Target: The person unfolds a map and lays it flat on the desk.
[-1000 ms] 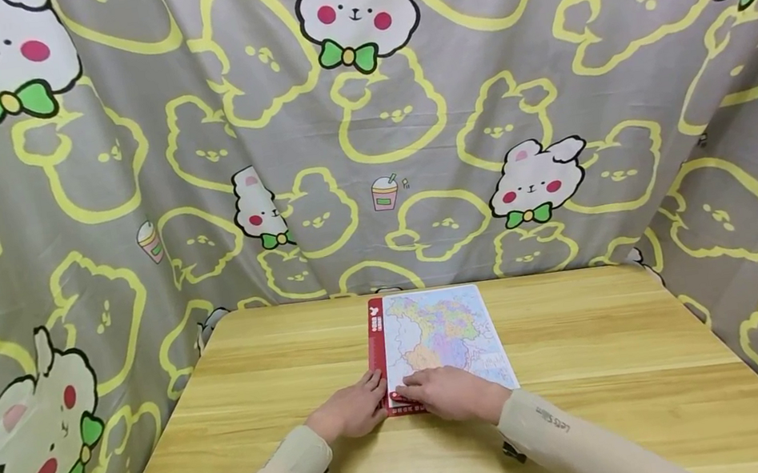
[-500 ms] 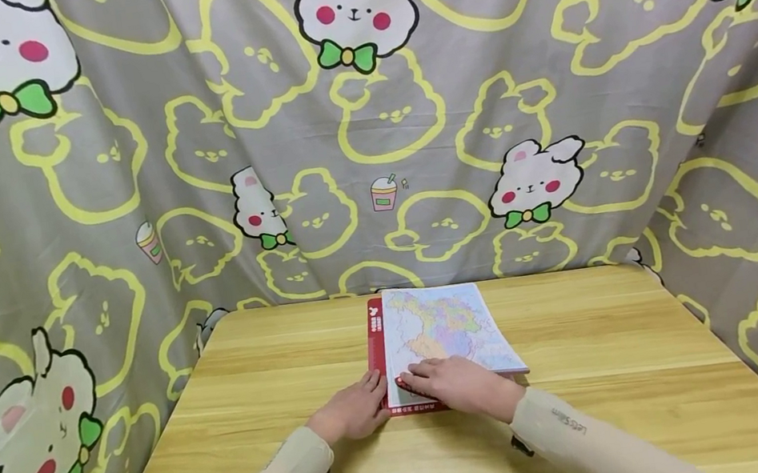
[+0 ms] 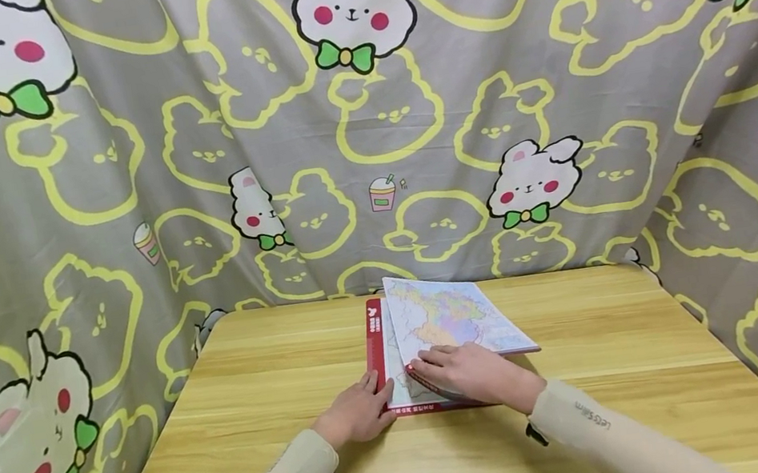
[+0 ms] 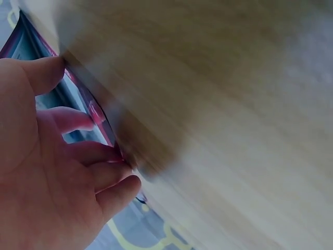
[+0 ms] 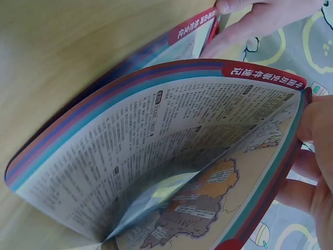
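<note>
Since a second ago the map sheet [image 3: 451, 315] has risen off the red-bordered book [image 3: 377, 342], near edge lifted. Book lies mid-table [image 3: 618, 332], against the cartoon curtain [image 3: 124, 183]. Right hand [image 3: 474, 375] pinches the sheet's near corner, fingers curled, peeling it up; left hand [image 3: 356, 413] presses flat, fingers straight, likely anchoring the spine. Sheet: glossy, multicoloured regions, printed text beneath.

atlas [image 3: 435, 325] on table [image 3: 622, 364], centre-rear | curtain [image 3: 124, 183] behind | pages seemingly lifted rightward
</note>
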Motion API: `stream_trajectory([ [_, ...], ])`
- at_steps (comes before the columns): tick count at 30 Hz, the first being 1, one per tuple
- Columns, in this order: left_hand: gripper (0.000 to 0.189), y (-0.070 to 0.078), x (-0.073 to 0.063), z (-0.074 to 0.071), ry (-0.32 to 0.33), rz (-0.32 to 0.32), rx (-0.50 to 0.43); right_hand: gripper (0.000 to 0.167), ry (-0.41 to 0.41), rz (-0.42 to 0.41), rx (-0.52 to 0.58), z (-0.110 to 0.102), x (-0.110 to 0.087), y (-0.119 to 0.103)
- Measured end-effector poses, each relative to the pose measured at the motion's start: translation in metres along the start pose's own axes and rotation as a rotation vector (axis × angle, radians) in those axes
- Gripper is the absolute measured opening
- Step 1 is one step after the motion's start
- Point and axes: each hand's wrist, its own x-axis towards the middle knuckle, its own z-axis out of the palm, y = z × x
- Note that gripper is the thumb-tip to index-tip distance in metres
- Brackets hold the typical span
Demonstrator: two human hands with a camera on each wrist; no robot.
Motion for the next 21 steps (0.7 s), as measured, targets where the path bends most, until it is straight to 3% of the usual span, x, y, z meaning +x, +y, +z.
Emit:
stream_trajectory([
  [16,0.061,-0.006,-0.008,0.004,-0.011,-0.036,-0.061,0.051,0.032,0.031,0.006,-0.015,-0.016,0.011],
  [21,0.061,-0.01,-0.011,0.006,-0.007,-0.038,-0.087,0.052,0.089,0.016,0.002,-0.013,-0.02,0.015],
])
